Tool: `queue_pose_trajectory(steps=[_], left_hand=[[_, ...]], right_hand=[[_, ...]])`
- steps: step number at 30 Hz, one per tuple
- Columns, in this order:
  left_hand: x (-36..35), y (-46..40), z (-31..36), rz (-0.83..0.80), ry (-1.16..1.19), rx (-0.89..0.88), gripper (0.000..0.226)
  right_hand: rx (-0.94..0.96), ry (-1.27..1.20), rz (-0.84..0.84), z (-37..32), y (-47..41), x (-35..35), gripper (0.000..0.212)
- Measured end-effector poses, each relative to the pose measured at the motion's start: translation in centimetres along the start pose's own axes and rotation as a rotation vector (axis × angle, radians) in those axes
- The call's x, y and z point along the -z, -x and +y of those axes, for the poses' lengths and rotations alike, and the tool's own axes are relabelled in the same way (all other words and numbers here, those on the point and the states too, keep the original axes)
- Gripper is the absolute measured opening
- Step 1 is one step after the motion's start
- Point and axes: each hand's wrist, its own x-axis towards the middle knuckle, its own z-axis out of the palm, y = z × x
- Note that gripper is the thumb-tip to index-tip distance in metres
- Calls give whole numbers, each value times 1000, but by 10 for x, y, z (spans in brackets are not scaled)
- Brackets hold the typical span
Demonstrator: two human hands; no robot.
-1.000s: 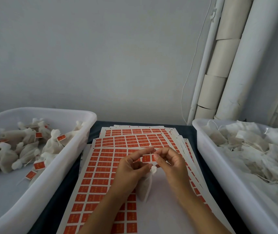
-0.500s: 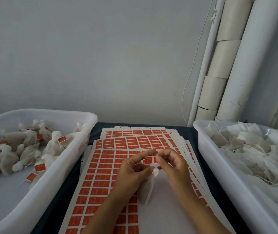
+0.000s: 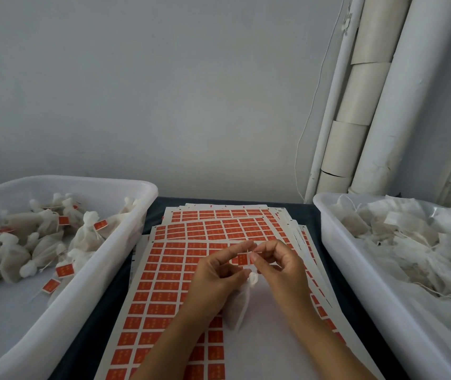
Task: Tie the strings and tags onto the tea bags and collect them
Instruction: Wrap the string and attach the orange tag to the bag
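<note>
A white tea bag (image 3: pixel 238 305) with its neck gathered hangs below my two hands over the stacked sheets of orange tags (image 3: pixel 169 272). My left hand (image 3: pixel 216 278) grips the bag's neck with its lower fingers and holds the thin string up between thumb and forefinger. My right hand (image 3: pixel 276 266) pinches the string and a small orange tag (image 3: pixel 243 259) right next to the left fingertips. The string itself is barely visible.
A white tub (image 3: pixel 87 292) on the left holds several tied tea bags with orange tags. A white tub (image 3: pixel 356 275) on the right is full of loose untied bags and strings. White pipes and a cable stand against the wall at the back right.
The fingertips of both hands have shifted slightly on the string and tag; the bag stays hanging in the same place.
</note>
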Motion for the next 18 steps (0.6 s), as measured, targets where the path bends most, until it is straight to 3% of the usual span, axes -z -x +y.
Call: queue_pose_trajectory(steps=[7,12,18], left_hand=[[0,0,-2,-3,7,15,45],[0,0,0,-18,25,-4,44],[0,2,0,-24,43,-16,45]], right_hand=[[36,31,7,3,0,-1,16],[32,-6,6,7,-2,-1,50],[-83,88,-18,8,-3,-4,26]])
